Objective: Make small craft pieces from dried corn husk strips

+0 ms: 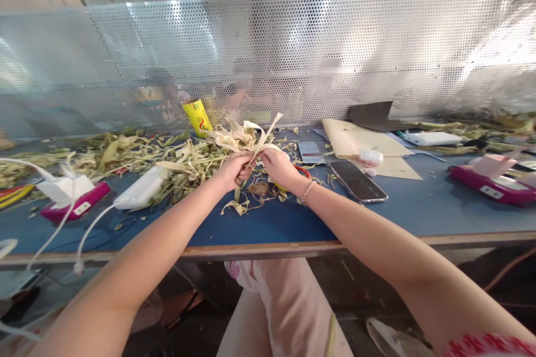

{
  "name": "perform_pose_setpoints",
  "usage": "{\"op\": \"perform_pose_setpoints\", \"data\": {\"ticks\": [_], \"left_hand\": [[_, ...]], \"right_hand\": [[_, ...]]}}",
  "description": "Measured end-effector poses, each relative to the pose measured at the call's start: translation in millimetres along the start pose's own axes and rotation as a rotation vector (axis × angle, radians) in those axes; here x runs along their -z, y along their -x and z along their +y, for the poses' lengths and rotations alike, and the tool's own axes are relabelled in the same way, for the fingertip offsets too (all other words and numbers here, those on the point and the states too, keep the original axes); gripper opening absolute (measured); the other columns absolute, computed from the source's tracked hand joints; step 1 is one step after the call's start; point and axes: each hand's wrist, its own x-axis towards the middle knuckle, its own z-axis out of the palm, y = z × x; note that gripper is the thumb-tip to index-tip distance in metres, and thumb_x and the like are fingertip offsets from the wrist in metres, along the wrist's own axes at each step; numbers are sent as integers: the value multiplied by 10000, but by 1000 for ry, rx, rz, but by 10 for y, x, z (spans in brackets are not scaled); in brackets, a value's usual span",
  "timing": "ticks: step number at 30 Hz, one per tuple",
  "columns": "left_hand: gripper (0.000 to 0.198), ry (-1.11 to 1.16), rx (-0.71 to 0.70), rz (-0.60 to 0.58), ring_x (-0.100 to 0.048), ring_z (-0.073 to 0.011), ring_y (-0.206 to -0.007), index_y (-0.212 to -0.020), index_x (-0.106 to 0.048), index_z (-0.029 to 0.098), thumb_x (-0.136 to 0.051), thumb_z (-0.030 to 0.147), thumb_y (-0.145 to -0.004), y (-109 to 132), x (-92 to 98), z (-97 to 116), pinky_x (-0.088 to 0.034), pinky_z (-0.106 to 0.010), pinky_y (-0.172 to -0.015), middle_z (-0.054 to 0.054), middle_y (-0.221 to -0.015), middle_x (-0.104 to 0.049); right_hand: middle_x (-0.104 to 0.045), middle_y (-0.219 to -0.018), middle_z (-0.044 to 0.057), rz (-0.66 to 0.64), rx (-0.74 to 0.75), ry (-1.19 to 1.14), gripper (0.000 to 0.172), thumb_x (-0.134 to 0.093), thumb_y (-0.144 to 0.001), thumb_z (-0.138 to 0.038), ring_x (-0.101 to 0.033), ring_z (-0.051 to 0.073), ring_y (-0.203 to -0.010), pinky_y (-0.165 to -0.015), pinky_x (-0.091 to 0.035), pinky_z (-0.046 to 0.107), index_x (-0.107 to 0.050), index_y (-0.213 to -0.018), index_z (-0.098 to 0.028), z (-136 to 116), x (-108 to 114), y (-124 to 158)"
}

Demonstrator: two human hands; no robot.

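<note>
Both my hands meet above the blue table, pinching pale dried husk strips (263,135) that look like corn husk. My left hand (235,169) is closed around the lower end of the strips. My right hand (278,165) grips them from the other side, thumb and fingers pressed together; a bracelet circles that wrist. A loose bundle of husks (234,135) fans out behind my fingers. Below my hands lie a small brown coil of twine (259,188) and a curled husk scrap (237,208). Red-and-yellow handles, partly hidden by my right wrist, show beside it.
Dried leaves (113,150) spread over the left and middle. A yellow tube (197,117) stands tilted behind them. Left are a white power bank (140,188) with cable and a magenta power strip (79,206). Right are a phone (358,181), papers (364,139) and another power strip (489,185).
</note>
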Motion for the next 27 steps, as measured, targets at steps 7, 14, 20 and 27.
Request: {"op": "perform_pose_setpoints", "data": {"ticks": [7, 14, 20, 27], "left_hand": [[125, 19, 34, -2, -249, 5, -272, -615, -453, 129, -466, 159, -735, 17, -37, 25, -142, -114, -274, 53, -464, -400], [112, 55, 62, -4, -249, 0, -273, -629, -436, 140, -476, 150, -732, 11, -46, 25, -140, -114, -274, 57, -455, -395], [183, 84, 8, -22, -271, -5, -292, -635, -434, 148, -543, 257, -733, 6, -24, 24, -162, -116, -278, 62, -455, -381], [182, 65, -44, -11, -278, -3, -302, -675, -458, 153, -609, 253, -688, 9, -27, 17, -167, -110, -285, 76, -455, -363]], "right_hand": [[-597, -778, 81, -59, -17, 121, 225, -382, -836, -222, -527, 165, -721, -688, -382, 270, -592, -858, -145, 11, -5, -16], [-583, -772, 78, -84, -22, 126, 222, -361, -842, -219, -518, 167, -717, -683, -374, 277, -574, -840, -153, 7, -26, -21], [-562, -682, 57, -86, 4, 214, 203, -352, -838, -215, -478, 153, -610, -587, -336, 263, -545, -803, -163, -3, -10, 11], [-563, -684, 56, -81, 11, 233, 161, -366, -799, -185, -472, 155, -614, -576, -329, 261, -524, -778, -171, -18, 5, 22]]}}
